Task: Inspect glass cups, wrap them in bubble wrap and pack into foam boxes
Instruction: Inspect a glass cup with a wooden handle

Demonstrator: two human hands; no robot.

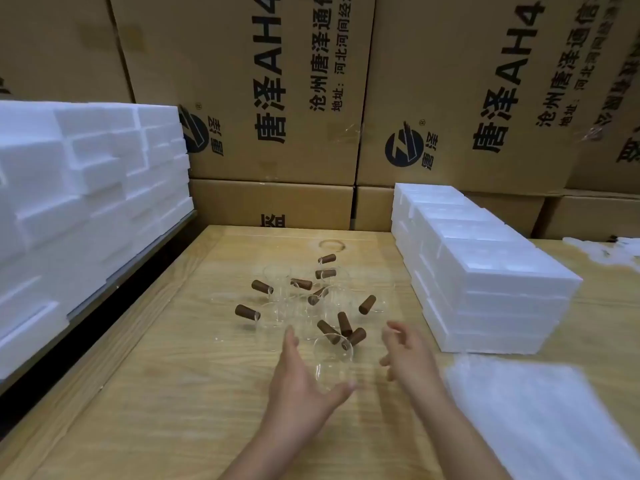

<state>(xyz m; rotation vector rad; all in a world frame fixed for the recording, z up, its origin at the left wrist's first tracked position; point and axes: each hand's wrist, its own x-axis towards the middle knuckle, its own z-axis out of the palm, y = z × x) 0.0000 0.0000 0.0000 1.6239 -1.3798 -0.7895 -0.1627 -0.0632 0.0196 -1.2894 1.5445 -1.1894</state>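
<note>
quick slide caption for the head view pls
Left hand cradles a wooden-handled glass cup, right hand open beside it; more cups, foam boxes and bubble wrap on the table.

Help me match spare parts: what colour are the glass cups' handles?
Dark brown handles on clear glass cups, best seen in the head view.
</note>
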